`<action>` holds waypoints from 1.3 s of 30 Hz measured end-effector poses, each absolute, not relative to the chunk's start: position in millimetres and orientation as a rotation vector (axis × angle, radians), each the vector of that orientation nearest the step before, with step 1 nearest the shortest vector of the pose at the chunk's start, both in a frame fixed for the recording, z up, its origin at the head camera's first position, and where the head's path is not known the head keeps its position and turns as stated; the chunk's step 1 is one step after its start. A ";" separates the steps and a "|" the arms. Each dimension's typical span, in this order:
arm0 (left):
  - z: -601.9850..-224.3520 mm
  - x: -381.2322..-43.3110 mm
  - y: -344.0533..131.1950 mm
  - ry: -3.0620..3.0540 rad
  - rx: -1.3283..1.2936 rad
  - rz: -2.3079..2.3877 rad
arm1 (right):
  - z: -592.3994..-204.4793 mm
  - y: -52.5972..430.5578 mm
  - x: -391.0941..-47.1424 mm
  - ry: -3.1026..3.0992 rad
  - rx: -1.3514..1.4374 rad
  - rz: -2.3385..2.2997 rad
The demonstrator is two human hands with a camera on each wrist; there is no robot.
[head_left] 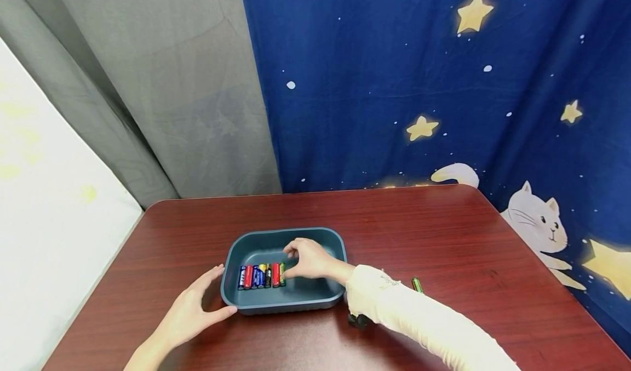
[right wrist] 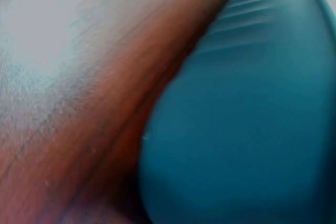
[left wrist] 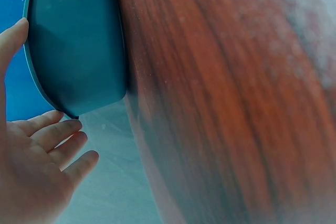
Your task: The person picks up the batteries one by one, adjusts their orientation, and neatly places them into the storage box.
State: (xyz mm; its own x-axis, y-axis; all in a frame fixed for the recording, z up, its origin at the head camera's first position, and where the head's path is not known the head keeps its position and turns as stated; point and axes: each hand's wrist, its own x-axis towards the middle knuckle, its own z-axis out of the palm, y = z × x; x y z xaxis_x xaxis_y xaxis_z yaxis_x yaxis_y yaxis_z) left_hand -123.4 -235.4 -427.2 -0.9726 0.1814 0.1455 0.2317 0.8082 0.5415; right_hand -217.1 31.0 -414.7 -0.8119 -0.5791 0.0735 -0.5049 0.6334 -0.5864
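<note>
A blue-grey tray [head_left: 296, 308] sits on the table with a row of several batteries [head_left: 248, 277] side by side in its left half. They are blue, red, yellow, black and green. Over the tray is my right hand [head_left: 310, 260], its thumb at the green battery [head_left: 282, 274] that ends the row on the right. A gap shows between thumb and fingers. At the tray's left end, my left hand [head_left: 192, 308] touches the rim with spread, nearly straight fingers. In the right wrist view only the tray's outer wall [right wrist: 236, 129] shows; the hand is hidden.
Another green battery [head_left: 417, 285] lies on the table right of the tray, partly behind the right sleeve [head_left: 419, 321]. A small black object [head_left: 359, 320] shows under the cuff. Beyond the brown table [head_left: 394, 217] hang grey and blue curtains [head_left: 370, 86].
</note>
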 end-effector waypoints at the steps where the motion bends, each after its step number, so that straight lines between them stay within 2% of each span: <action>1: -427.1 -123.5 -235.3 -2.905 -0.332 -0.886 | -411.1 33.9 -216.6 2.711 -0.916 -0.955; 12: -427.2 -124.5 -235.4 -2.919 -0.322 -0.883 | -381.2 90.6 -215.6 2.759 -1.035 -1.222; 21: -427.6 -124.1 -236.2 -2.910 -0.329 -0.879 | -372.1 149.5 -208.5 2.812 -0.971 -1.319; 27: -427.0 -125.3 -234.8 -2.913 -0.335 -0.879 | -377.7 192.0 -199.1 2.877 -0.883 -1.280; 39: -427.4 -124.1 -234.1 -2.908 -0.334 -0.881 | -412.3 258.1 -184.0 2.947 -0.779 -1.198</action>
